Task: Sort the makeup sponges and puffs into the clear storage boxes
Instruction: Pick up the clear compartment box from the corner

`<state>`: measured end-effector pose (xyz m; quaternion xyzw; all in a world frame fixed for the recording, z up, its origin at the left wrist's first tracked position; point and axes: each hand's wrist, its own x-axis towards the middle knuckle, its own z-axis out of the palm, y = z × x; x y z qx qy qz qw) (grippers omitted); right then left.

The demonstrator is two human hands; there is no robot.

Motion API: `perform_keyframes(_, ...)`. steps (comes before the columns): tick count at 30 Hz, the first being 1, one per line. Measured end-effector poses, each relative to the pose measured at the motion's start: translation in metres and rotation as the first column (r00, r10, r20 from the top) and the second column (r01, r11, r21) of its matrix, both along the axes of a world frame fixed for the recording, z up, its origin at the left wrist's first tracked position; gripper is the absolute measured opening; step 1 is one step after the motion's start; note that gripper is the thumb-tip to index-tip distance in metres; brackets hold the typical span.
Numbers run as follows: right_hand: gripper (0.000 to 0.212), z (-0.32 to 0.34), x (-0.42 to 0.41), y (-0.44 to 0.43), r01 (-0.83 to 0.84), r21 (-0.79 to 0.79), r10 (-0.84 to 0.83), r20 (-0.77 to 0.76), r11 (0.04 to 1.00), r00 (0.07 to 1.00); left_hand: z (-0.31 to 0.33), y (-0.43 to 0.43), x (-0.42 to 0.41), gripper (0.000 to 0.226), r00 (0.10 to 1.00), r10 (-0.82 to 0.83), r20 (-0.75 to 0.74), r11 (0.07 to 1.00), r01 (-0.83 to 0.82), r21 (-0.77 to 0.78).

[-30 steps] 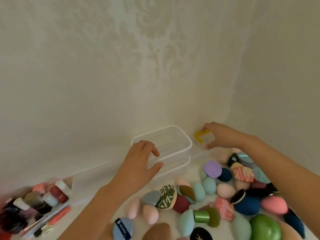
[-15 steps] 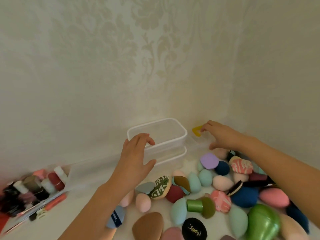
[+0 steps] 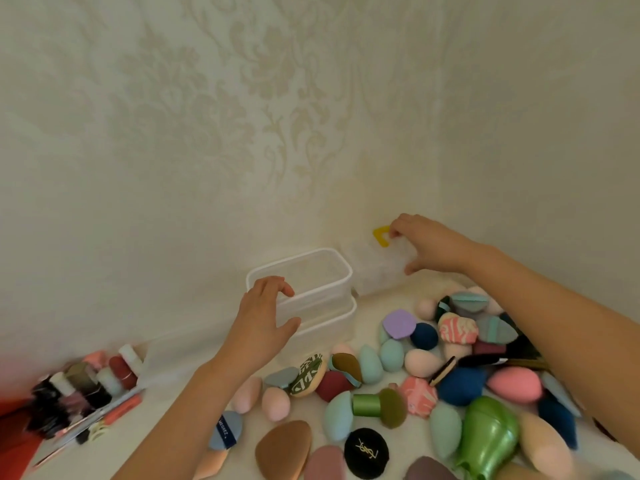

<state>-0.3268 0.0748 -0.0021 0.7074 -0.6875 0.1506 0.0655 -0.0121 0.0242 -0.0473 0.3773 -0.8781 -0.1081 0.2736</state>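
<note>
Two clear storage boxes point(image 3: 332, 271) with white rims stand stacked against the wall. My left hand point(image 3: 266, 317) grips the near left end of the top box, fingers curled over the rim and thumb on the side wall. To the right, my right hand point(image 3: 429, 247) holds a second clear container point(image 3: 377, 268) with a yellow clip point(image 3: 381, 235), fingertips at the clip and thumb at its lower edge. Several sponges and puffs point(image 3: 422, 362) lie loose in a heap in front, among them a purple puff point(image 3: 398, 323) and a black puff point(image 3: 366, 453).
A clear tray of lipsticks and small bottles point(image 3: 86, 382) stands at the lower left. A green pear-shaped case point(image 3: 488, 438) lies at the front right. The patterned wall closes the back and right side in a corner.
My right hand has raised the clear container with the yellow clip a little along the wall. My left hand has stayed on the top box. The view has tilted down.
</note>
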Motion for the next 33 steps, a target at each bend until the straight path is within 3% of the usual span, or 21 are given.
perform_keyframes(4,0.066,0.030,0.013,0.025,0.013,-0.125,-0.023,-0.074,0.992,0.997,0.009,0.008,-0.009,0.038,0.990,0.110,0.090,0.993,-0.113,0.038)
perform_keyframes(8,0.066,0.054,0.028,0.057,0.005,-0.224,-0.040,-0.152,0.975,0.988,0.031,0.014,-0.013,0.033,0.983,0.125,0.132,0.963,-0.152,0.223)
perform_keyframes(10,0.066,0.065,0.038,0.074,-0.020,-0.259,-0.021,-0.153,0.966,0.988,0.044,0.025,-0.014,0.029,0.990,0.141,-0.008,0.950,-0.134,0.282)
perform_keyframes(12,0.067,0.073,0.050,0.092,-0.061,-0.286,0.008,-0.182,0.956,0.983,0.058,0.046,-0.017,0.037,0.949,0.170,-0.266,0.931,-0.067,0.359)
perform_keyframes(13,0.066,0.075,0.058,0.100,-0.089,-0.295,0.027,-0.208,0.951,0.978,0.066,0.059,-0.020,0.048,0.896,0.175,-0.408,0.884,0.039,0.465)
perform_keyframes(15,0.064,0.076,0.075,0.116,-0.151,-0.308,0.068,-0.262,0.939,0.963,0.077,0.082,-0.023,0.066,0.773,0.208,-0.599,0.687,0.320,0.652)
perform_keyframes(17,0.063,0.071,0.094,0.129,-0.234,-0.329,0.125,-0.320,0.915,0.939,0.078,0.101,-0.023,0.061,0.690,0.208,-0.693,0.524,0.519,0.675)
perform_keyframes(19,0.064,0.063,0.107,0.138,-0.320,-0.353,0.184,-0.368,0.879,0.911,0.073,0.114,-0.021,0.055,0.623,0.221,-0.750,0.504,0.585,0.635)
perform_keyframes(22,0.061,0.046,0.104,0.149,-0.318,-0.447,0.222,-0.253,0.836,0.942,0.060,0.127,-0.010,0.051,0.532,0.293,-0.795,0.540,0.594,0.596)
perform_keyframes(24,0.055,0.033,0.097,0.157,-0.165,-0.605,0.196,-0.015,0.779,0.980,0.052,0.133,-0.001,0.040,0.470,0.319,-0.823,0.553,0.612,0.565)
perform_keyframes(25,0.053,0.026,0.095,0.161,-0.017,-0.665,0.184,0.182,0.747,0.966,0.048,0.137,0.002,0.036,0.452,0.329,-0.829,0.566,0.608,0.556)
perform_keyframes(26,0.049,0.021,0.093,0.165,0.163,-0.656,0.175,0.418,0.737,0.891,0.043,0.140,0.005,0.036,0.445,0.338,-0.829,0.580,0.595,0.556)
perform_keyframes(27,0.042,0.018,0.094,0.169,0.317,-0.572,0.178,0.646,0.757,0.742,0.038,0.143,0.008,0.041,0.444,0.349,-0.825,0.590,0.580,0.562)
perform_keyframes(28,0.033,0.015,0.096,0.172,0.395,-0.439,0.185,0.823,0.807,0.537,0.033,0.146,0.009,0.045,0.447,0.358,-0.820,0.596,0.566,0.569)
perform_keyframes(30,0.033,0.008,0.098,0.172,0.341,-0.173,0.127,0.980,0.924,0.152,0.021,0.152,0.011,0.050,0.469,0.367,-0.803,0.592,0.548,0.590)
perform_keyframes(31,0.037,0.004,0.100,0.171,0.280,-0.096,0.082,0.995,0.955,0.061,0.015,0.156,0.011,0.050,0.483,0.370,-0.793,0.582,0.545,0.603)
perform_keyframes(33,0.038,-0.005,0.103,0.167,0.249,-0.051,0.045,0.999,0.967,0.029,0.004,0.159,0.011,0.051,0.505,0.384,-0.772,0.558,0.539,0.631)
